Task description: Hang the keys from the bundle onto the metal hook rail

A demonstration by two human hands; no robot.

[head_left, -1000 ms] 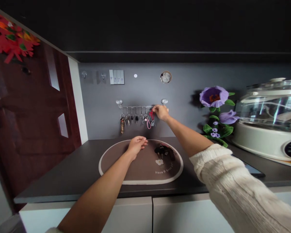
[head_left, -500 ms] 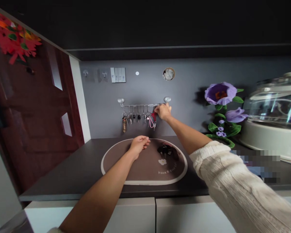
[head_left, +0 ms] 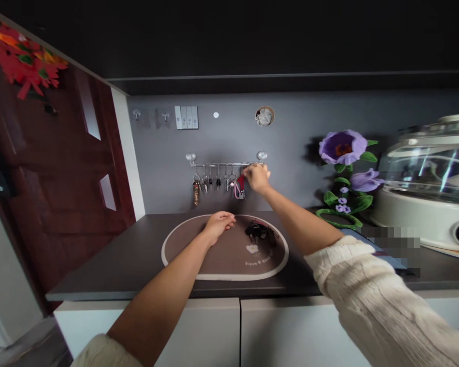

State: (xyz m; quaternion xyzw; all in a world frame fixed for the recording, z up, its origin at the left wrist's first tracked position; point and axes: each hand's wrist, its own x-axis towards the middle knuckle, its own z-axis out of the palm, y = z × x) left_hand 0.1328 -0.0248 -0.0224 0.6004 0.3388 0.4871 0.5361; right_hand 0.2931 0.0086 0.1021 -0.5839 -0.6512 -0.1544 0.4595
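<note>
My right hand (head_left: 257, 177) reaches up to the chrome hook rail (head_left: 225, 164) on the grey wall, fingers pinched at the red-tagged key bunch (head_left: 240, 184) hanging near the rail's right end. Several other key sets (head_left: 210, 183) hang from the hooks to its left. My left hand (head_left: 219, 224) rests loosely curled over the brown oval mat (head_left: 183, 250) on the dark counter, holding nothing I can see. A dark bunch of keys (head_left: 259, 233) lies on the mat to the right of that hand.
A dark red door (head_left: 57, 183) with a red flower decoration stands at the left. Purple artificial flowers (head_left: 344, 168) and a white appliance with a glass lid (head_left: 428, 183) stand on the counter at the right. White cabinet fronts (head_left: 222, 331) run below.
The view has shifted slightly. My right hand stays at the red-tagged keys by the rail's right end; my left hand has barely moved over the mat.
</note>
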